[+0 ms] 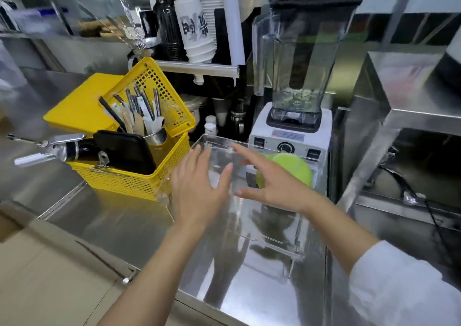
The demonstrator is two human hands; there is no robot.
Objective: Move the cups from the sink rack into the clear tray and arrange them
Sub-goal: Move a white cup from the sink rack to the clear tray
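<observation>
A clear plastic tray (pixel 296 246) sits on the steel counter in front of the blender, its near right corner close to the counter edge. Both my hands hover over it with fingers spread and nothing in them. My left hand (pixel 199 188) is above the tray's left side. Over the tray's middle, my right hand (pixel 269 181) points toward the far wall. No loose cup shows inside the tray, and no sink rack is in view. A stack of white paper cups (pixel 197 28) stands on the shelf behind.
A yellow basket (pixel 139 176) with utensils, a black phone and a metal tool stands left of the tray. Behind the tray are a white blender (pixel 294 81) and a tennis ball (pixel 291 168). A steel shelf unit (pixel 399 116) rises at right, with a black cable.
</observation>
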